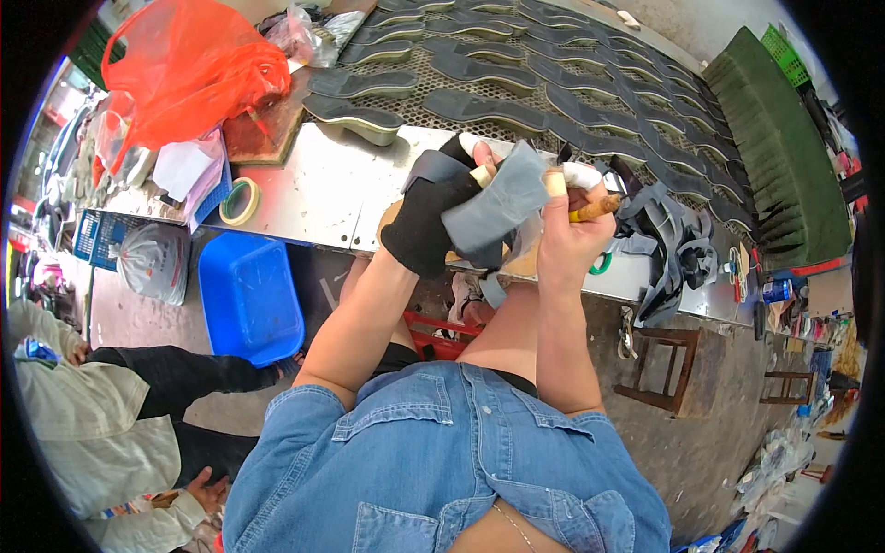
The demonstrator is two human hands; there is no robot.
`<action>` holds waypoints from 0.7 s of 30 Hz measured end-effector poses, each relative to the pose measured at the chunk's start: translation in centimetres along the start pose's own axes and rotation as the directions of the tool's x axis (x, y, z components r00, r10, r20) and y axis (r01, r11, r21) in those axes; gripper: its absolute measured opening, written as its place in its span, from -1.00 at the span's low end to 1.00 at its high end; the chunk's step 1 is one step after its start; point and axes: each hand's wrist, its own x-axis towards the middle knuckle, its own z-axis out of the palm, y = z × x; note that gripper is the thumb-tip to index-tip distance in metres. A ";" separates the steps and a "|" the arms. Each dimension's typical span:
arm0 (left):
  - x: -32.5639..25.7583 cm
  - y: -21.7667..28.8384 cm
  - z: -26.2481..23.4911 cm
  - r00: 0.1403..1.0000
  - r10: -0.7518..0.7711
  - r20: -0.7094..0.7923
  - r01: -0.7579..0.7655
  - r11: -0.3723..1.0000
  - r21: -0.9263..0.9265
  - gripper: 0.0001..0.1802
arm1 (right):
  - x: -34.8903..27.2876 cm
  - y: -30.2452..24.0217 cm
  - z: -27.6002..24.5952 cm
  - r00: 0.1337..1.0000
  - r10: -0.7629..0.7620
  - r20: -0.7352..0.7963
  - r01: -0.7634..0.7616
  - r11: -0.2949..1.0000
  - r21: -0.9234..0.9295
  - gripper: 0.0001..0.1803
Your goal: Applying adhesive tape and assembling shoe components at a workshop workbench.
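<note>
My left hand [433,207], in a black fingerless glove with light tape on a finger, is closed on a flared grey sheet piece [498,203] held over the bench's near edge. Against the piece's upper right corner are the fingers of my right hand [570,226], which have light tape round the tips. That hand is wrapped round a short tool with a yellow-brown wooden handle [596,208]; its working end cannot be made out. A bundle of loose grey strips [668,244] lies on the bench to the right of my hands.
Dark shoe soles [484,109] lie in rows on a perforated surface beyond the metal bench top [318,198]. At left are a red plastic bag [198,69], a tape roll [241,202] and a blue tub [251,300]. Another person's legs [184,392] extend in from the left. A wooden stool [671,369] stands right.
</note>
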 end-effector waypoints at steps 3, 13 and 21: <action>0.5 -0.1 -0.9 0.997 -0.057 0.057 0.066 0.982 -0.178 -0.71 | 0.2 -0.2 0.2 0.998 0.056 0.002 -0.056 0.995 0.086 -0.90; -0.2 0.5 -1.3 0.997 0.031 -0.074 -0.028 0.999 0.035 -0.52 | -0.1 1.9 -6.6 0.864 0.314 0.393 -0.503 0.569 0.651 -0.62; 1.0 2.0 -11.3 0.978 0.191 -0.082 -0.207 0.929 -0.308 -0.57 | -2.9 -4.1 -23.6 0.750 0.427 -0.505 0.004 0.761 0.649 -0.68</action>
